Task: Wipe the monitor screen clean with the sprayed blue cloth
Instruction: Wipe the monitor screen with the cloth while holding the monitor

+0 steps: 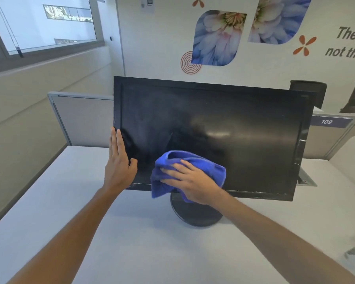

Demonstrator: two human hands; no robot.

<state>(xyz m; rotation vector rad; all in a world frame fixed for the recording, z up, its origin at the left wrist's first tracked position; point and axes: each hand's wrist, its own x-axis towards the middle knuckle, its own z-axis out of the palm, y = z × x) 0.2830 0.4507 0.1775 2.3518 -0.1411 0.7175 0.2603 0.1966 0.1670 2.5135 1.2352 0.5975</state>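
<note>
A black monitor (223, 124) stands on a round black base (195, 216) on the white desk (131, 232), its dark screen smeared with faint streaks. My right hand (193, 181) presses a crumpled blue cloth (209, 162) flat against the lower middle of the screen, with part of the cloth hanging below the bottom bezel. My left hand (119, 160) lies flat with fingers straight against the monitor's left edge, thumb on the screen's lower left corner.
Grey cubicle partitions (82, 119) stand behind the desk, one labelled 109 (326, 121). A cable hatch (306, 179) sits in the desk behind the monitor's right side. Dark office chairs (312, 91) stand by the decorated wall. A window is at the upper left.
</note>
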